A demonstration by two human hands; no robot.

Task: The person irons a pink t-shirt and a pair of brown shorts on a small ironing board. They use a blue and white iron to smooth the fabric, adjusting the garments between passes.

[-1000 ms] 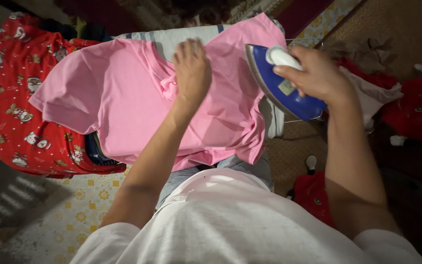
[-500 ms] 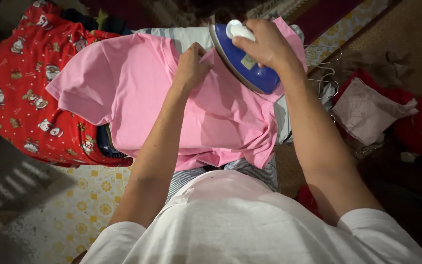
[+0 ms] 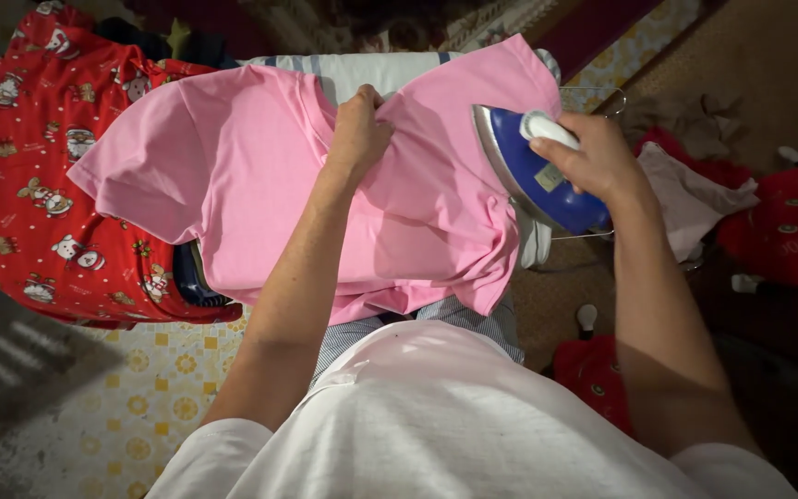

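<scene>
Fingers, left: pinched shut on a fold of the pink T-shirt point(image 3: 260, 176) at its neckline, near the far edge of the ironing board point(image 3: 362, 69).
Fingers, right: curled tight around the white handle of the blue iron point(image 3: 533, 176).
Left hand point(image 3: 359, 129): knuckles up, pulling the collar cloth taut towards the far end.
Right hand point(image 3: 593, 157): holds the iron tilted, soleplate facing the shirt, at the board's right edge; whether the plate touches the cloth I cannot tell.
Pink T-shirt: spread front-up across the board, one sleeve hanging off the left edge, hem draped over the near edge.
Step in hand: judged to be smoothing the chest and collar area, the cloth held tight while the iron is off to the side.
Next move calls for: laying the soleplate flat on the taut cloth and keeping the pinching fingers clear of it.
Left of board: red printed fabric point(image 3: 20, 185) in a heap.
Right of board: wire hanger point(image 3: 593, 92), crumpled red and pale clothes point(image 3: 695, 194) on the floor.
</scene>
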